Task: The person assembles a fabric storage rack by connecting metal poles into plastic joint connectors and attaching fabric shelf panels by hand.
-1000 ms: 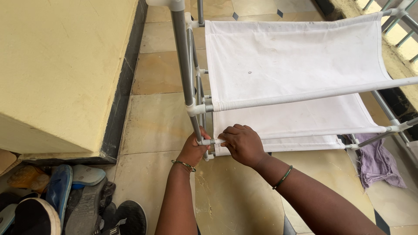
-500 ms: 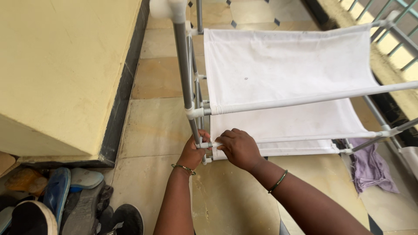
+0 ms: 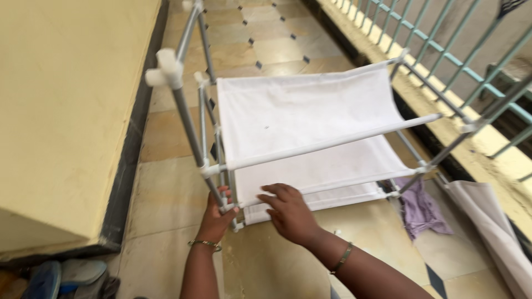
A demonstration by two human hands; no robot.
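A rack of grey metal tubes and white plastic joints point(image 3: 188, 130) stands on the tiled floor, with white fabric shelves point(image 3: 299, 113) stretched across it. My left hand point(image 3: 217, 213) grips the front left upright at a low joint. My right hand point(image 3: 287, 210) rests on the front edge of the lower white shelf point(image 3: 332, 169), fingers spread over the fabric. Both wrists wear thin bangles.
A yellow wall with a black base point(image 3: 66, 122) runs along the left. Shoes and sandals point(image 3: 66, 277) lie at the lower left. A purple cloth point(image 3: 421, 210) and a white fabric piece point(image 3: 493, 232) lie on the floor at right, below a green railing point(image 3: 443, 50).
The view has pulled back and tilted, showing more of the rack and the railing. My right hand has let go of the tube end and now lies flatter on the lower shelf's edge.
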